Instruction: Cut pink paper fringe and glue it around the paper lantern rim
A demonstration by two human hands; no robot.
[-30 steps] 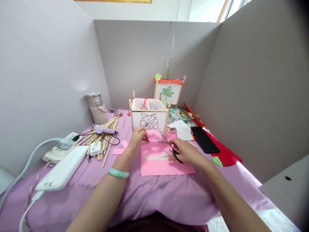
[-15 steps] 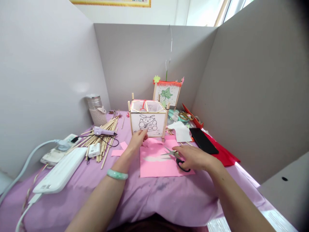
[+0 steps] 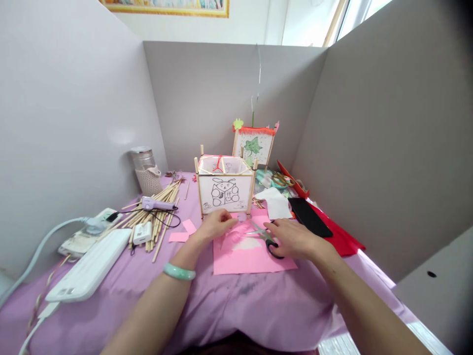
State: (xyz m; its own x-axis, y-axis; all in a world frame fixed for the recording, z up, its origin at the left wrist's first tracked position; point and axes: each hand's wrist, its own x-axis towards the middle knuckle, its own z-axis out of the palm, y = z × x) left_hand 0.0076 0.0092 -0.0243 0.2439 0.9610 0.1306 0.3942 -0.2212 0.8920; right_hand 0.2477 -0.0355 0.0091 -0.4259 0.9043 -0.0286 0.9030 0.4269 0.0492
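My left hand (image 3: 217, 226) is closed in a pinch on a fringed pink paper strip (image 3: 239, 230), its fingers partly hiding the strip's end. The strip lies over a larger pink paper sheet (image 3: 244, 265). My right hand (image 3: 291, 237) is on a pair of scissors (image 3: 263, 232) with black handles, fingers curled at the handle side. The scissors' blades point left, spread apart, over the strip. Just behind my hands stands a square lantern (image 3: 226, 191) of wooden sticks and white panels, with a rabbit-like drawing in front and a red string at the top.
Wooden sticks (image 3: 161, 217), a lilac glue gun (image 3: 158, 203), a white power bank (image 3: 90, 264) and a covered glass jar (image 3: 147, 172) lie or stand left. A second lantern (image 3: 254, 145) is at the back. A black phone (image 3: 310, 217) and red cloth (image 3: 342, 240) lie right.
My left hand has come down from the lantern's front panel, with the fringed strip now nearer the scissors. The scissors have shifted slightly left and their handles lie closer to the blades' line.
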